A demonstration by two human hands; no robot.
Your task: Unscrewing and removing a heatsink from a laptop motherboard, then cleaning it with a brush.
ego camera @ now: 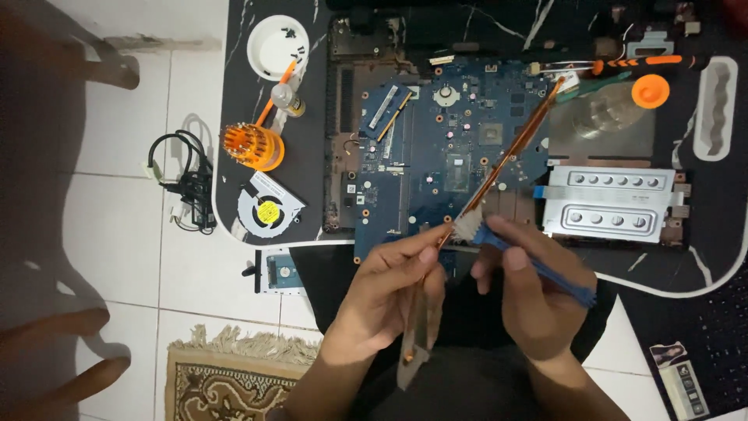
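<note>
The copper heat pipe [499,168] is a long thin piece. Its long axis runs diagonally: the far end points up and to the right, near the orange screwdriver [635,62], and the near end comes down to the left and passes between the hands, ending in a flat metal plate low in the picture. It is lifted above the blue motherboard [436,148], which sits in the open laptop base on the table [312,171].

The left hand [389,292] comes up from below with the forearm rising. Its fingers [425,253] are closed together on the pipe, thumb against the index finger, just below the brush head.

The right hand [534,300] comes from the lower right, its back turned toward the camera. Its fingers are clamped on a blue brush [538,265], whose handle points down and to the right. The white bristles [466,226] touch the pipe.

To the right of the motherboard lies a silver drive bracket [612,203]. On the left of the table stand an orange bit holder [251,146], a small fan [267,209] and a white round dish [276,47].
</note>
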